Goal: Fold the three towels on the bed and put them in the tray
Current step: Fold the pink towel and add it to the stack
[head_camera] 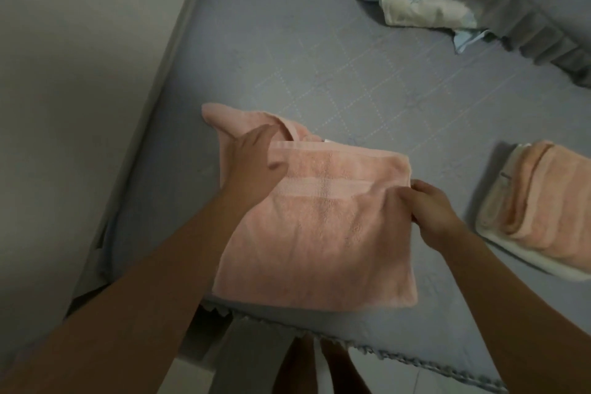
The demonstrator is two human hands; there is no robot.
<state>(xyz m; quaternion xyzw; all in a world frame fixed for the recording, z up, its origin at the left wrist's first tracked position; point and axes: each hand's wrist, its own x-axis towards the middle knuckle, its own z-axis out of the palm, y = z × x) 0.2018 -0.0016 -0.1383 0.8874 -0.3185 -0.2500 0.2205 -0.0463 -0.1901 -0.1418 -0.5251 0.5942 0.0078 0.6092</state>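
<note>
Both hands work a soft pink terry towel lying half-folded near the foot edge of the bed.

The left hand (256, 153) lies open and flat on the pink terry towel (319, 233), pressing its upper left part, while the right hand (428, 205) is closed, pinching the right edge. The cloth looks light, limp and non-slip, so edges and corners are probably the best holds. It has a woven band across it and a loose far corner. Folded peach towels (537, 198) already sit in the white tray (531, 261) on the grey-blue quilted bed (319, 57).
</note>
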